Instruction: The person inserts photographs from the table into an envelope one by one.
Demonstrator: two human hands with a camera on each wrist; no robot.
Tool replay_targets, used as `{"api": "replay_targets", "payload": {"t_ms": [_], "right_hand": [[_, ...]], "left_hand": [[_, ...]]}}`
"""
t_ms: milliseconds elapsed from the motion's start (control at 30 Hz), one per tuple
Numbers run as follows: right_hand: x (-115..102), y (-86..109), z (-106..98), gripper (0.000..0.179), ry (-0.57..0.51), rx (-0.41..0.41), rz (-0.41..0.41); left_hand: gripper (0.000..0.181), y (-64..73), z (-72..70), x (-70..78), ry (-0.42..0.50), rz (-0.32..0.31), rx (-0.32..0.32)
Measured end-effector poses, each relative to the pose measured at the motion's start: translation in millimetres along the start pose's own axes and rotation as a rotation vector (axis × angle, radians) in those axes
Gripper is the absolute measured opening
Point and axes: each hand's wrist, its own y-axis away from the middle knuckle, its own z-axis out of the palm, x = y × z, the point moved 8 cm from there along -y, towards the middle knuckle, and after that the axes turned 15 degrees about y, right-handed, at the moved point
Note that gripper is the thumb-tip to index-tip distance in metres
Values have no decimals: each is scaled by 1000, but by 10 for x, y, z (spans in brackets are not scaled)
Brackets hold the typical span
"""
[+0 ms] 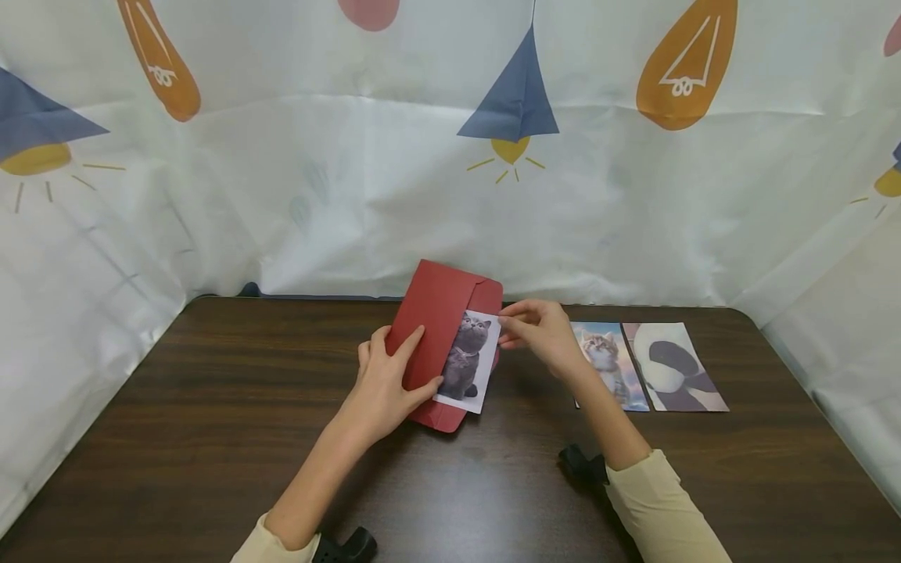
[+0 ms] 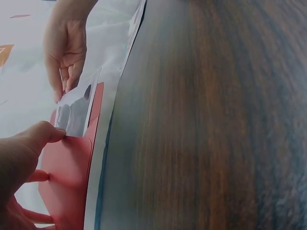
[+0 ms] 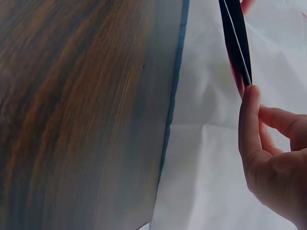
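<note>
A red envelope [image 1: 431,313] is held tilted over the table near its back edge. My left hand [image 1: 383,387] grips the envelope from the left side, fingers spread on it and thumb close to the lower edge of a photo card. The card [image 1: 466,360] shows a grey cat and lies partly inside the envelope's opening, its right part sticking out. With thumb and fingertips, my right hand [image 1: 543,332] pinches the card's upper right edge. In the right wrist view the envelope [image 3: 235,43] appears nearly edge-on, with the right hand [image 3: 273,153] at its end.
Right of the hands, a kitten picture card [image 1: 607,356] and a card with a white and dark grey image [image 1: 672,367] lie side by side on the dark wooden table [image 1: 211,438]. A white printed curtain [image 1: 317,195] hangs along the table's back edge.
</note>
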Motion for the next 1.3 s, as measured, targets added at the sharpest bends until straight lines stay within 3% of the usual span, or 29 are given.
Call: {"api": "replay_targets", "payload": {"t_ms": [600,833,1300], "right_hand": [[-101,68,-7,19,60,74,28],[-155,90,6,18,101,114,-15],[-129,110,77,16,37,140,6]], "left_hand": [[78,5,-35,30,13,41,3],[79,0,-39,31,-1,40,12],[78,-8,-3,71,4,58,14]]}}
